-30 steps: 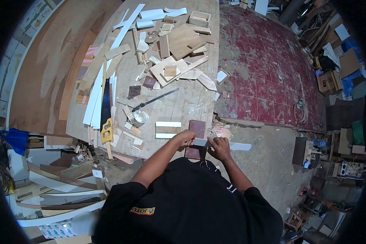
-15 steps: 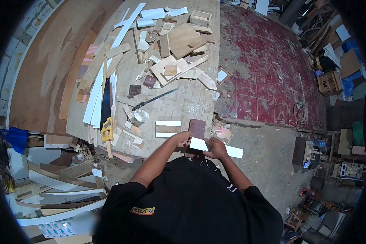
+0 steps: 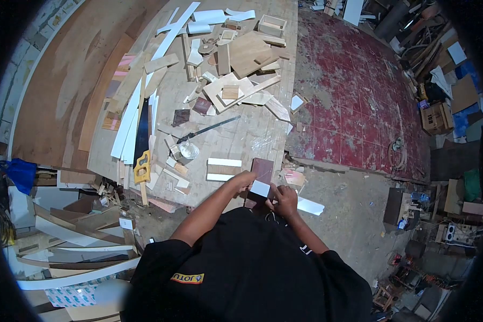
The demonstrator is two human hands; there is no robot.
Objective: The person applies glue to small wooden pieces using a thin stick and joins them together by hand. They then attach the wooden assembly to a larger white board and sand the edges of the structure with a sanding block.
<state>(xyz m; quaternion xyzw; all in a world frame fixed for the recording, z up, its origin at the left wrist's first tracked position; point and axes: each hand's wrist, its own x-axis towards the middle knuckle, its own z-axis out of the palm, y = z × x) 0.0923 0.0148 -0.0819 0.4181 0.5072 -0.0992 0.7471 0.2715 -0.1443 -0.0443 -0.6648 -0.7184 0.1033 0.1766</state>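
Observation:
A white strip [image 3: 260,188] lies at the table's near edge, over the near part of a dark reddish-brown block [image 3: 262,169]. My left hand [image 3: 243,182] is closed at the strip's left end, its fingertips partly hidden. Closed around the strip farther right, my right hand [image 3: 285,200] covers its middle. The strip's far right end sticks out beyond that hand. Just left of the block, a small wooden piece with two white bands [image 3: 224,169] rests on the table.
Wood offcuts [image 3: 247,53] and white strips crowd the back of the table [image 3: 241,139]. A yellow-handled handsaw [image 3: 142,163] lies on the left, near a clear cup [image 3: 188,151] and a dark metal bar [image 3: 214,129]. Red tiled floor [image 3: 349,107] extends to the right.
The view has shifted slightly. My right hand has turned and moved a little nearer my body, and the strip's right end has dropped lower. My left hand stays by the block.

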